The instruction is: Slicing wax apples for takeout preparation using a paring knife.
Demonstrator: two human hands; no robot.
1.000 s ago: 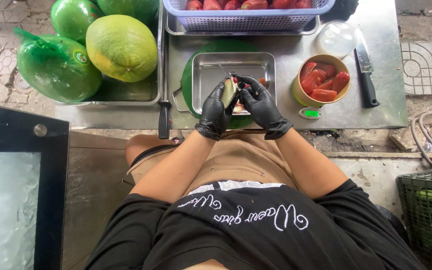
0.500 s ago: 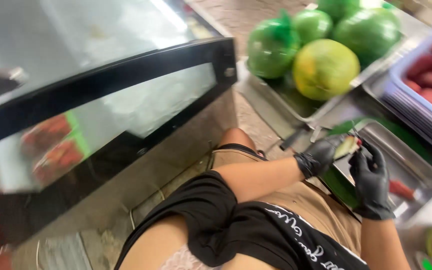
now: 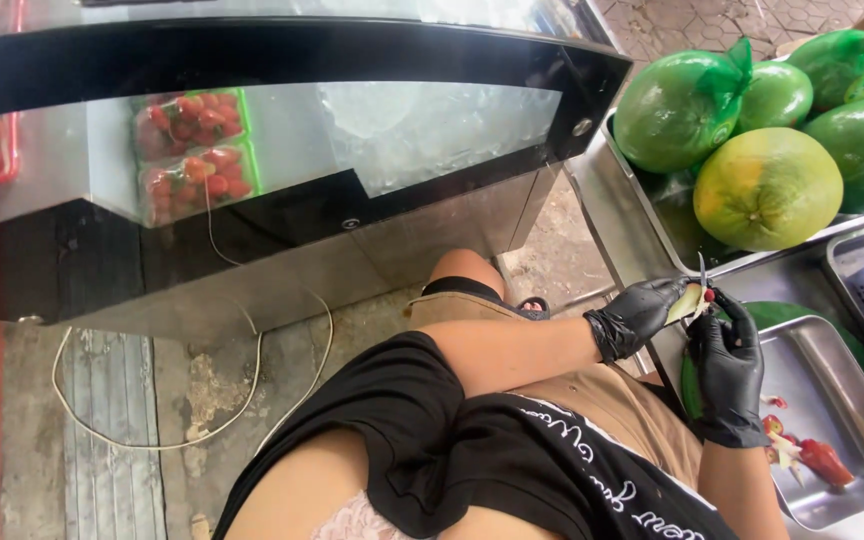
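Up close, the fruit piece (image 3: 687, 303) looks pale green-white with a red tip — small, pinched in the black-gloved left hand (image 3: 637, 316) above the metal tray (image 3: 842, 375). The gloved right hand (image 3: 727, 372) grips a small knife (image 3: 702, 272) against it. Red peel scraps (image 3: 817, 460) lie in the tray. Netted green pomelos (image 3: 767, 188) crowd just behind; a glass display case (image 3: 282, 150) stands to the left.

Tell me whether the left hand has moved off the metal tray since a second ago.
Yes. The left hand now holds the fruit piece beyond the tray's near-left corner, beside the right hand; earlier it was above the tray.
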